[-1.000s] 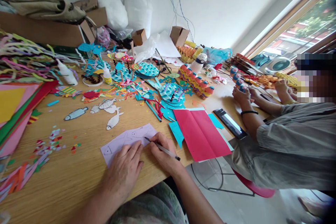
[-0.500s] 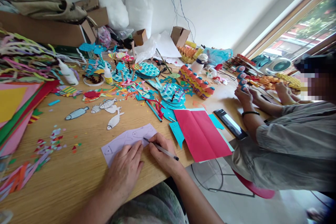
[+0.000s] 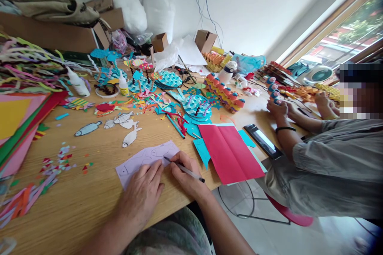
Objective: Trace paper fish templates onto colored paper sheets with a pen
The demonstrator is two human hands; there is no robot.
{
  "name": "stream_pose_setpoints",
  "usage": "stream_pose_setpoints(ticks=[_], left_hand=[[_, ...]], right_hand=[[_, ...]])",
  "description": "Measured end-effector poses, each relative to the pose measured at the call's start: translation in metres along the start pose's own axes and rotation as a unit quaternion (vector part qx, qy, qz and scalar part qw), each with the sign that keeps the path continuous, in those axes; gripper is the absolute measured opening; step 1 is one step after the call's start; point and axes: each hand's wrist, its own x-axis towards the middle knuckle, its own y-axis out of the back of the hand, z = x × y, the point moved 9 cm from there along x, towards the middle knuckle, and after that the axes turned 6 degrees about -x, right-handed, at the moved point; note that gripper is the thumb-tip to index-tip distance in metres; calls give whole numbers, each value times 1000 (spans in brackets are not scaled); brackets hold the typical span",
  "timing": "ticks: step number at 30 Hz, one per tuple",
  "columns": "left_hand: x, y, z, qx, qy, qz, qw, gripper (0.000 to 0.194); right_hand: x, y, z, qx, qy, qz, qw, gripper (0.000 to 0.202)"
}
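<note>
A piece of purple paper (image 3: 136, 164) with fish outlines drawn on it lies on the table in front of me. My left hand (image 3: 146, 187) rests flat on its lower edge, fingers stretched out. In my right hand (image 3: 187, 171) is a pen (image 3: 188, 172), its tip at the paper by the right-hand fish outline. Beyond the paper lie several white cut-out fish (image 3: 130, 137) and a pale blue fish (image 3: 87, 128). A red sheet (image 3: 230, 151) lies right of my right hand, over turquoise paper (image 3: 202, 152).
Coloured sheets (image 3: 18, 127) are stacked at the left, with paper scraps (image 3: 60, 163) nearer me. Glue bottles (image 3: 123, 84) and woven turquoise fish (image 3: 196, 105) stand farther back. A phone (image 3: 262, 141) lies near a co-worker (image 3: 332, 163), who holds a beaded-looking piece (image 3: 273, 89).
My hands and the paper stay almost in place; the pen has shifted very slightly. The co-worker's hands and the piece they hold have moved down a little.
</note>
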Motion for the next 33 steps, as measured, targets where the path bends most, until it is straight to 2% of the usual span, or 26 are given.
stream_pose_setpoints(ticks=[13, 19, 24, 28, 33], left_hand=[[0, 0, -1, -3, 3, -2, 1000, 36], [0, -1, -2, -1, 12, 0, 1000, 36], [-4, 13, 14, -10, -51, 39, 998, 29], [-12, 14, 34, -67, -100, -19, 993, 25], [-24, 3, 57, -93, -143, -89, 981, 16]], right_hand=[[0, 1, 0, 9, -6, 1, 1000, 9], [-1, 8, 5, 73, -33, 31, 996, 7], [-4, 21, 8, 85, -58, 98, 990, 7], [-8, 35, 11, 74, -79, 167, 980, 5], [-7, 36, 6, 48, -57, 169, 983, 6]])
